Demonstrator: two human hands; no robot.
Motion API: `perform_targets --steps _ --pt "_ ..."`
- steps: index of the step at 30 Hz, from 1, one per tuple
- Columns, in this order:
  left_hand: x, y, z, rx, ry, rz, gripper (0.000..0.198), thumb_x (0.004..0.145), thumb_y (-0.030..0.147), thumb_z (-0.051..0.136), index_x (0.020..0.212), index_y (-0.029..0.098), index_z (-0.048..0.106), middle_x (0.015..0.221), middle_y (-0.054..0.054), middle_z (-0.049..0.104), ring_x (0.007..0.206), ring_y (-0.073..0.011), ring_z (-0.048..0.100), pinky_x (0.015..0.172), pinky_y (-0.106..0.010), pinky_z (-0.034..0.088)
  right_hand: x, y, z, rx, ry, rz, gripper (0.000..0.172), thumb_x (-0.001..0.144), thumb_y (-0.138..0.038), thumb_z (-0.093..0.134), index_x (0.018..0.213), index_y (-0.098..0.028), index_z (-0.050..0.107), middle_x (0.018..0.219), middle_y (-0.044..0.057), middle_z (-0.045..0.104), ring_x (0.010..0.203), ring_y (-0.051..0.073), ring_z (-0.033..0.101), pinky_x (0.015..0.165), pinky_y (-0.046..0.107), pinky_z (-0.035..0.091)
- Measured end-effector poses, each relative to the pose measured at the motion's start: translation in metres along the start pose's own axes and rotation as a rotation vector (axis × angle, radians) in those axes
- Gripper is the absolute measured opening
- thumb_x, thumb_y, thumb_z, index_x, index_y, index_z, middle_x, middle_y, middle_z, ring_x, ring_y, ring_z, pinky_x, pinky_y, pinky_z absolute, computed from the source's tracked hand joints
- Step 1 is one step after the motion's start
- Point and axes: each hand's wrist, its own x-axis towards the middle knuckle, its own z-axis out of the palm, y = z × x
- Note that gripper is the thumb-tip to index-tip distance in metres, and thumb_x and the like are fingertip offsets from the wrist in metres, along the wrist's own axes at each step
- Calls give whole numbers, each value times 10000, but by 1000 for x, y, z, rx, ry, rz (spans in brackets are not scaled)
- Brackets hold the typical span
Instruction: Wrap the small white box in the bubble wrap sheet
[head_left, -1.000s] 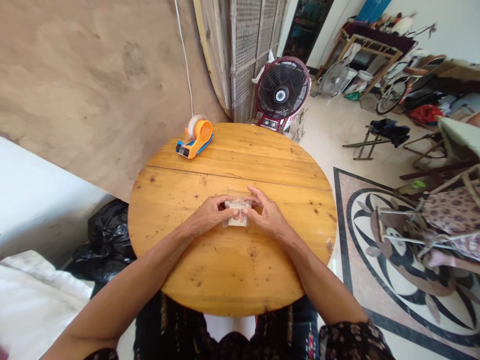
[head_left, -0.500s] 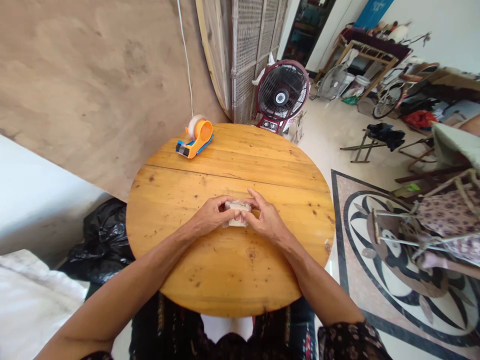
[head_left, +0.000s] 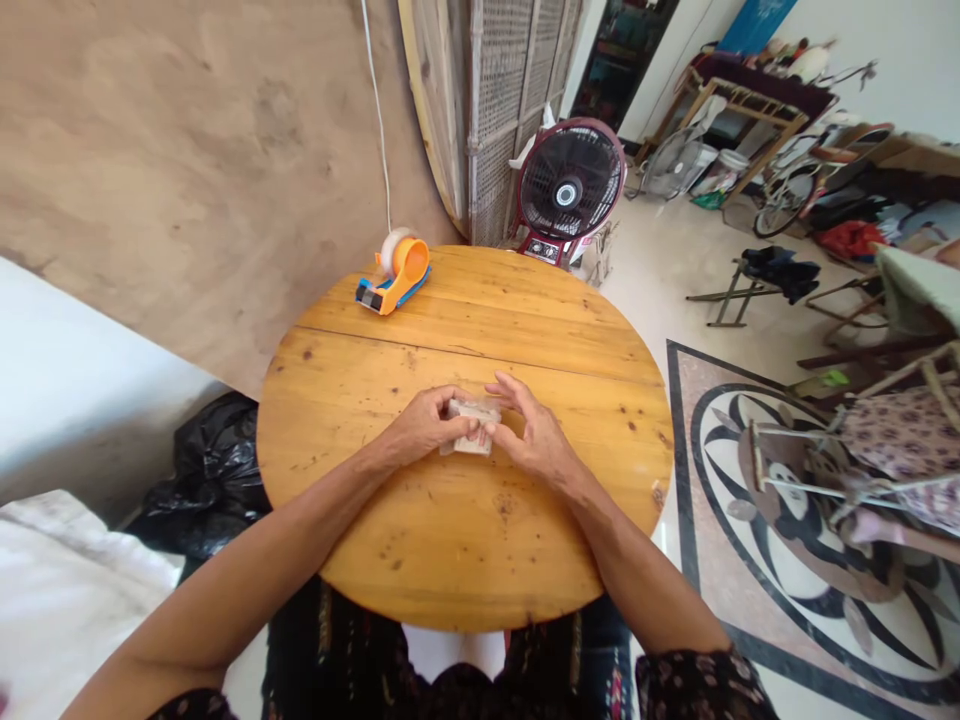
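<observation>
A small pale packet [head_left: 471, 427] lies on the round wooden table [head_left: 465, 540], near its middle. My left hand [head_left: 420, 428] has its fingers curled over the packet's left end. My right hand [head_left: 534, 435] pinches the packet's right end, with the other fingers stretched out above it. Both hands cover most of the packet, so its markings are hard to read.
An orange and blue tape dispenser [head_left: 395, 272] with a white roll sits at the table's far left edge. A floor fan [head_left: 568, 193] stands behind the table. A black bag [head_left: 210, 480] lies on the floor at left. Furniture and clutter fill the room at right.
The hands keep their grip on the packet with only slight finger shifts. The view has drifted a little.
</observation>
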Motion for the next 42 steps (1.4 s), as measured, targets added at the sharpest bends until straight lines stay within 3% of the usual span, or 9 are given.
perform_targets --steps 7,16,21,28,35,42 --pt "2 -5 -2 -22 -17 9 354 716 344 708 977 135 590 708 1 624 541 -98 550 462 -188 394 6 7 -4 -12 36 -9 471 800 -269 629 1258 -220 530 1263 105 621 1098 240 625 951 426 497" --pt "0 -3 -2 25 -35 3 337 732 324 692 998 139 598 737 -8 635 574 -107 567 478 -190 409 9 8 -2 -55 112 -16 333 811 -287 620 1137 -215 616 1084 73 695 1006 212 655 899 378 511" --pt "0 -5 -3 14 -57 -1 359 731 336 694 1015 140 596 729 -5 633 552 -110 563 470 -198 403 14 6 -2 -35 178 -109 112 843 -287 595 900 -223 667 1085 57 700 1028 196 646 957 371 478" --pt "0 -3 -3 41 -46 22 346 729 307 690 1023 143 607 781 -17 657 621 -121 587 526 -205 429 16 5 -1 -5 197 -144 116 879 -288 570 826 -226 653 1043 55 702 1014 187 648 939 352 480" --pt "-2 0 -5 32 -137 47 395 771 276 639 1152 173 614 799 -14 658 626 -115 578 517 -196 411 17 4 2 -25 198 -137 151 901 -308 545 812 -229 638 1053 50 694 1027 196 636 948 367 463" --pt "-4 2 -7 4 -136 39 362 775 320 663 1102 167 642 791 -10 642 633 -109 557 552 -203 419 12 -4 9 -132 195 -248 160 913 -261 524 791 -227 623 922 41 693 917 186 638 886 360 450"
